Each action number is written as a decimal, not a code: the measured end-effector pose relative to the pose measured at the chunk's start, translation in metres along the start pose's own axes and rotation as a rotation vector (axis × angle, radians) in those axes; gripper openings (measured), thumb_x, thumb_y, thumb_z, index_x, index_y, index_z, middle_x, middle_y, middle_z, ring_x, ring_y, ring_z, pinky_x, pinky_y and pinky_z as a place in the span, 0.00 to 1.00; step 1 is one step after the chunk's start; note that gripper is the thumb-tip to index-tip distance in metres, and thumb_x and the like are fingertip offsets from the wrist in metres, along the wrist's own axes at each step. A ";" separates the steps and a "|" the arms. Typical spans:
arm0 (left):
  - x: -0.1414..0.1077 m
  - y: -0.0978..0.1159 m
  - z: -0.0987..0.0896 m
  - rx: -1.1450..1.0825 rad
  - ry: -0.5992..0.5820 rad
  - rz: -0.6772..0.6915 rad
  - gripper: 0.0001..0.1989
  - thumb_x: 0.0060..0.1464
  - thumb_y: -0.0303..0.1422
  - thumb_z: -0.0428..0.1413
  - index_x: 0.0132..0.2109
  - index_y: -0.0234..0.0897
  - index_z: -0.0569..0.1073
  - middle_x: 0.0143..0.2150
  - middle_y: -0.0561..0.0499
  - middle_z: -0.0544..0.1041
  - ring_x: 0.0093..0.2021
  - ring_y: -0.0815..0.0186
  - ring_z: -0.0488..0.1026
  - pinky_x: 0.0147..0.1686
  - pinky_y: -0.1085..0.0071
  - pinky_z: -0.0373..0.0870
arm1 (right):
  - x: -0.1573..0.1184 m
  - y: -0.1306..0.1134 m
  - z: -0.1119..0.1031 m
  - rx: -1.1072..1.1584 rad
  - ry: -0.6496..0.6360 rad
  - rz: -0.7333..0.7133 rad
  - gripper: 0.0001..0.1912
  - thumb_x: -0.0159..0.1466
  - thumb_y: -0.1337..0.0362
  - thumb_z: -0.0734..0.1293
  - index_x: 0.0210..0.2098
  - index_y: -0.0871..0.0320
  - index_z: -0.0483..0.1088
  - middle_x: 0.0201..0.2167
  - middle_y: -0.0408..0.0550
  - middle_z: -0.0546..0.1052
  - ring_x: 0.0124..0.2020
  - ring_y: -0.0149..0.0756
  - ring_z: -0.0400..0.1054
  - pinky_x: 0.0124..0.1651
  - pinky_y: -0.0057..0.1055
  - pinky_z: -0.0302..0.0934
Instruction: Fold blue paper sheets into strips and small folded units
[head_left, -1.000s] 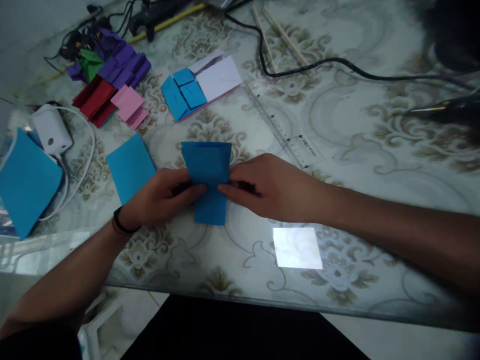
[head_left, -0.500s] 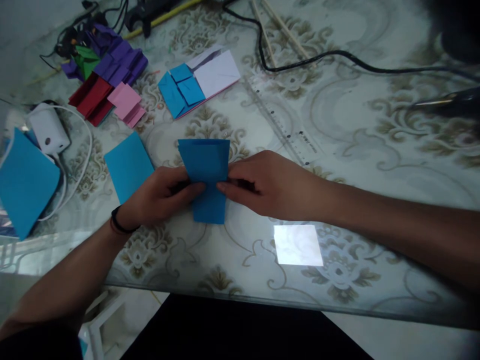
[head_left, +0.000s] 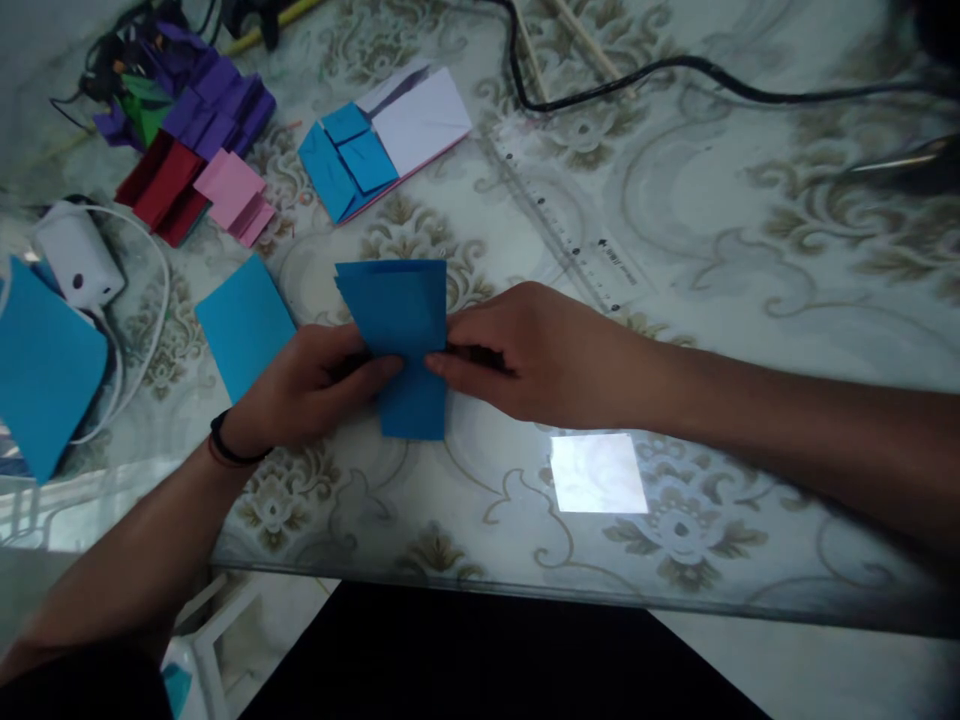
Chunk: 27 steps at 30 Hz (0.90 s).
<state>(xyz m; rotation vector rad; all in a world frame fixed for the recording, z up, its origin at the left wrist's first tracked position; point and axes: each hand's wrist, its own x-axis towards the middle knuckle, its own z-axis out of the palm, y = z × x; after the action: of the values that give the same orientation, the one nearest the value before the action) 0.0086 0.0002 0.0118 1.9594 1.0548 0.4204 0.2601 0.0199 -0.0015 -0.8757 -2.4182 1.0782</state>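
Between my two hands stands a folded blue sheet of paper (head_left: pixel 405 310), wider at its top, where the layers part a little. My left hand (head_left: pixel 315 385) pinches its left edge, thumb on the near face and the fingers hidden behind. From the other side my right hand (head_left: pixel 510 350) grips the right edge, its thumb also pressed on the near face. A flat blue paper (head_left: pixel 244 325) lies on the table just beyond my left hand. Behind the held paper sits a folded blue and white paper piece (head_left: pixel 360 160).
Folded purple (head_left: pixel 221 105), red (head_left: pixel 161 185) and pink (head_left: pixel 236 195) papers lie at the back left. A white adapter (head_left: pixel 79 255) with a cable is near another blue sheet (head_left: pixel 49 370). A clear ruler (head_left: pixel 559 235) and a black cable (head_left: pixel 675 65) lie beyond my right hand.
The whole view has shifted slightly. Both hands still hold the folded blue paper, whose top now spreads a little wider to the left.
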 end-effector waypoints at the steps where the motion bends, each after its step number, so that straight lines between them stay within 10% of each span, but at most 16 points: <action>1: 0.000 0.000 0.000 0.006 0.007 0.004 0.11 0.68 0.39 0.57 0.41 0.39 0.80 0.27 0.54 0.74 0.26 0.68 0.68 0.24 0.73 0.66 | 0.000 0.000 0.000 0.000 0.000 0.001 0.21 0.71 0.59 0.62 0.22 0.58 0.58 0.19 0.39 0.63 0.22 0.25 0.54 0.31 0.30 0.44; 27: 0.000 0.000 0.000 0.060 0.040 0.049 0.10 0.69 0.36 0.58 0.40 0.35 0.79 0.28 0.55 0.75 0.27 0.71 0.66 0.26 0.75 0.64 | -0.002 0.003 0.002 -0.020 0.009 -0.002 0.19 0.72 0.58 0.61 0.26 0.59 0.64 0.22 0.42 0.67 0.27 0.28 0.58 0.34 0.31 0.47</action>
<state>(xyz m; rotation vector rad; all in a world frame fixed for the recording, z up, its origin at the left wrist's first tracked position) 0.0087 0.0006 0.0115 2.0407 1.0568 0.4612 0.2618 0.0195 -0.0053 -0.8830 -2.4253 1.0494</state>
